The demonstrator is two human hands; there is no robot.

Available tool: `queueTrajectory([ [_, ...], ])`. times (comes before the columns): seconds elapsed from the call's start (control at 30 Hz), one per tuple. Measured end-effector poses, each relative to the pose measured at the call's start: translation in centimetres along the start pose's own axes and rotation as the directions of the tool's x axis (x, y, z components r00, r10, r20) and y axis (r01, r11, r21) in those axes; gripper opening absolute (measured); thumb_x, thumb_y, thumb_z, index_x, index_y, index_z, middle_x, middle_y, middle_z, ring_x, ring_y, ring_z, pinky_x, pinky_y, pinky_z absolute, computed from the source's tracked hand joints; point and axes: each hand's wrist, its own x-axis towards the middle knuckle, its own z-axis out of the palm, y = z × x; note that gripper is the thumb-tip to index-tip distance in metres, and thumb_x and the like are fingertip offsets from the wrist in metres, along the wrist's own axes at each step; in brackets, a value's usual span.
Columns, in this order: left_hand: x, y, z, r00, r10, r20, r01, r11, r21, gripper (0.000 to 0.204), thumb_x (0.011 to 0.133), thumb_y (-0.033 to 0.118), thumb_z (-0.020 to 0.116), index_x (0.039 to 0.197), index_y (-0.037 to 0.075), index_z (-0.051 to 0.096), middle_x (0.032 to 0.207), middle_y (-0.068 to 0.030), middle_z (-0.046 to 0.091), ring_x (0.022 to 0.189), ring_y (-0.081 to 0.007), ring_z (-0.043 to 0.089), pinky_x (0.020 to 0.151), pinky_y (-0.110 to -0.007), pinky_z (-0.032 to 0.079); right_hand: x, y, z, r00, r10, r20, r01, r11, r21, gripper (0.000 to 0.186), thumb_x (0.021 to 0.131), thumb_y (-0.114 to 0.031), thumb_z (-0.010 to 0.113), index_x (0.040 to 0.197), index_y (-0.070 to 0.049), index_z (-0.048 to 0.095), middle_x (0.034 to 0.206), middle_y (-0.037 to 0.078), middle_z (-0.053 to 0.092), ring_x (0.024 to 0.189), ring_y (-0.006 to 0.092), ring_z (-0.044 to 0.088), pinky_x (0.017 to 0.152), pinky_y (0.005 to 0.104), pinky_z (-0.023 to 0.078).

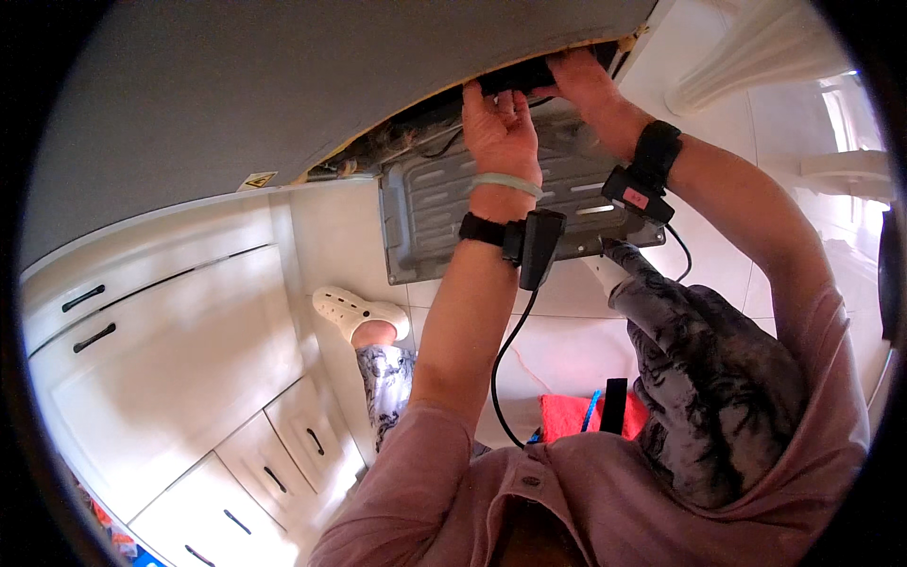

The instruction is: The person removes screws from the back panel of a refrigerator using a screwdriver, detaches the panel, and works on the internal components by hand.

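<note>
Both my arms reach up to the dark opening [420,121] along the lower edge of a large grey appliance panel [255,104]. My left hand [501,128] is at that opening with its fingers curled, one digit against the yellowish edge; what they hold, if anything, is hidden. Just to its right, my right hand [586,83] reaches inside, most of its fingers lost in the dark. A grey slotted metal plate [425,231] lies below my hands, its upper side next to the opening. Cables and dusty parts show inside.
White cabinets [170,350] with black handles stand at the left. A white fluted pedestal [746,57] is at the upper right. My foot in a white clog [350,310] rests on the tiles. Red cloth [572,414] lies near my body. Black cables hang from my wrist devices [543,248].
</note>
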Motion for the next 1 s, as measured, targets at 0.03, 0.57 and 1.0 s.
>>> queueTrajectory([
  [0.03,0.2,-0.1,-0.2,1.0,0.016,0.009,-0.017,0.999,0.031,0.017,0.09,0.025,0.065,0.095,0.01,0.057,0.08,0.0002,0.054,0.072,-0.0138,0.048,0.086,-0.034,0.042,0.1,0.0,0.0,0.985,0.157,0.065,-0.17,0.891,0.422,0.042,0.088,-0.027,0.055,0.12,0.001,0.049,0.116,0.017,0.054,0.105,0.0312,0.06,0.079,0.0374,0.059],
  [0.57,-0.9,9.1,-3.9,0.97,0.223,0.102,-0.241,0.791,0.563,0.046,0.091,0.035,0.064,0.124,0.012,0.044,0.106,-0.0094,0.05,0.1,-0.0261,0.05,0.094,-0.051,0.043,0.2,-0.5,1.5,0.932,0.322,0.169,-0.327,0.536,0.779,0.041,0.099,-0.013,0.044,0.138,-0.007,0.034,0.138,0.011,0.04,0.119,0.0303,0.05,0.087,0.0456,0.058],
  [1.0,4.0,13.0,-2.6,0.989,0.148,0.029,-0.125,0.697,0.706,0.037,0.099,0.03,0.047,0.129,0.007,0.048,0.134,-0.0132,0.044,0.121,-0.0336,0.041,0.097,-0.056,0.04,0.4,-0.4,1.2,0.903,0.397,0.163,-0.36,0.493,0.792,0.04,0.098,-0.014,0.046,0.136,-0.006,0.038,0.134,0.011,0.044,0.113,0.0304,0.056,0.086,0.0456,0.058],
])
